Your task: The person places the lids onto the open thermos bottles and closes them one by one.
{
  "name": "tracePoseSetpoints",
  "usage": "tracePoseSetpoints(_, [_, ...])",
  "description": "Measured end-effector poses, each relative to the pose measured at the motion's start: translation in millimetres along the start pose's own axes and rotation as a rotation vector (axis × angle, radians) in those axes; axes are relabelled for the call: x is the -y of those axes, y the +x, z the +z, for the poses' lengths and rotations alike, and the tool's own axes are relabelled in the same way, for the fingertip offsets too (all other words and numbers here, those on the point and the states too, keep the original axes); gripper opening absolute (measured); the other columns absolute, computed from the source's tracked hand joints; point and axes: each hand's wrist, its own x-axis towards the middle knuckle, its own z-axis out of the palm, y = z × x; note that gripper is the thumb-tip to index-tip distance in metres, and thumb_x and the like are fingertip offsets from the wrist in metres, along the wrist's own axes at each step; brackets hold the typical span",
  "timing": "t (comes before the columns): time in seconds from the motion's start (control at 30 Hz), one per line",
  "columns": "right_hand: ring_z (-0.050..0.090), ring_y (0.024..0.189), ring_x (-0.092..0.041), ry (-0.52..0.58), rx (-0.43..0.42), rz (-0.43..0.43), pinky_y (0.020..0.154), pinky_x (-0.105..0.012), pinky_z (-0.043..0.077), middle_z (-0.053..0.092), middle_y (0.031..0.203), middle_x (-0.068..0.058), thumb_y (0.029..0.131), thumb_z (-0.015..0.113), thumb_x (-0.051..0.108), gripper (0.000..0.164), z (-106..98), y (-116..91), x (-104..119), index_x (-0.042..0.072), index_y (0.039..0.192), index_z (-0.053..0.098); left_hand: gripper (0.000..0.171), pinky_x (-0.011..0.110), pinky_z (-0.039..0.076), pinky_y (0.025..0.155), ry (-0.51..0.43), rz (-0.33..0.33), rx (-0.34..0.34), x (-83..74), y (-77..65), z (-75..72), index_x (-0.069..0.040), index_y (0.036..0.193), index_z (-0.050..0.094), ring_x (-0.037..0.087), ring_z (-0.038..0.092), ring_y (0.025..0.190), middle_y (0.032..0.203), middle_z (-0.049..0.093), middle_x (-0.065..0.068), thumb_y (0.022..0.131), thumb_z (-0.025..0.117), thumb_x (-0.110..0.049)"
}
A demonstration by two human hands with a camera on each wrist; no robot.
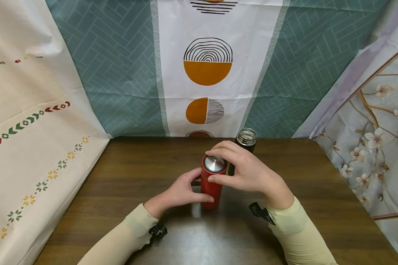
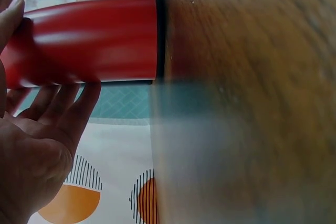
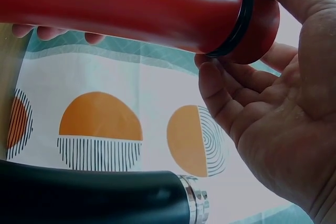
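Observation:
A red thermos stands upright on the table, capped by a red lid with a brushed steel top. Its body is held low down by my left hand, thumb in front and fingers behind. My right hand grips the lid, the thumb on one side and the fingers on the other. In the right wrist view a black ring shows between the lid and the body. Close behind the right hand is a black thermos, lidless, with its bare steel neck showing.
The brown wooden table carries both bottles. A patterned cloth hangs along its back edge. Further cloths flank it, a cream one on the left and a flowered one on the right.

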Motion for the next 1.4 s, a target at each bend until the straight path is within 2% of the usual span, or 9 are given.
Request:
tracePoseSetpoints(0.13, [0.063, 0.125, -0.013, -0.008, 0.006, -0.001, 0.102, -0.025, 0.054, 0.067, 0.137, 0.002, 0.091, 0.096, 0.033, 0.059, -0.3, -0.3, -0.1, 0.012, 0.141, 0.072, 0.067, 0.048, 0.055, 0.113, -0.009, -0.002, 0.002, 0.3, 0.4, -0.3, -0.030, 0.147, 0.064, 0.015, 0.066, 0.129, 0.138, 0.071, -0.013, 0.089, 0.097, -0.030])
tracePoseSetpoints(0.43, [0.063, 0.127, -0.018, 0.034, 0.017, -0.033, 0.104, -0.031, 0.055, 0.067, 0.138, 0.000, 0.089, 0.098, 0.029, 0.066, -2.9, -0.3, -5.8, 0.010, 0.146, 0.069, 0.068, 0.053, 0.054, 0.114, -0.036, -0.017, 0.002, 1.5, 0.7, -0.2, -0.026, 0.148, 0.065, 0.016, 0.066, 0.130, 0.140, 0.071, -0.009, 0.089, 0.098, -0.029])
tracePoseSetpoints(0.7, [0.058, 0.137, -0.021, 0.178, 0.059, -0.021, 0.113, -0.036, 0.050, 0.067, 0.145, 0.001, 0.087, 0.099, 0.024, 0.072, -3.2, 0.0, -20.3, 0.012, 0.150, 0.066, 0.068, 0.052, 0.054, 0.113, -0.040, -0.011, -0.003, 1.7, 0.6, 1.0, -0.025, 0.149, 0.065, 0.018, 0.066, 0.131, 0.141, 0.071, -0.008, 0.089, 0.097, -0.029])
tracePoseSetpoints(0.93, [0.056, 0.139, -0.024, 0.321, 0.090, -0.043, 0.112, -0.040, 0.049, 0.066, 0.150, -0.005, 0.089, 0.095, 0.017, 0.072, -1.7, 0.4, -26.6, 0.010, 0.154, 0.064, 0.067, 0.054, 0.054, 0.113, -0.037, -0.015, -0.001, 1.6, 0.4, 0.6, -0.024, 0.148, 0.065, 0.017, 0.067, 0.131, 0.139, 0.072, -0.009, 0.089, 0.097, -0.029])
tracePoseSetpoints(1.17, [0.059, 0.136, -0.024, 0.333, 0.086, -0.047, 0.111, -0.041, 0.050, 0.067, 0.148, 0.000, 0.090, 0.092, 0.013, 0.068, -1.4, 0.4, -28.8, 0.011, 0.152, 0.066, 0.067, 0.054, 0.054, 0.113, -0.032, -0.015, -0.006, 2.3, 0.2, 0.3, -0.024, 0.148, 0.065, 0.017, 0.067, 0.130, 0.139, 0.072, -0.009, 0.089, 0.097, -0.030])
tracePoseSetpoints(1.4, [0.061, 0.133, -0.023, 0.292, 0.056, -0.041, 0.109, -0.039, 0.052, 0.069, 0.144, 0.000, 0.088, 0.095, 0.013, 0.068, -0.2, -1.7, -28.5, 0.010, 0.150, 0.067, 0.068, 0.055, 0.054, 0.113, -0.037, -0.008, -0.005, 1.5, 0.5, 0.9, -0.024, 0.149, 0.065, 0.017, 0.067, 0.130, 0.140, 0.072, -0.009, 0.089, 0.097, -0.028])
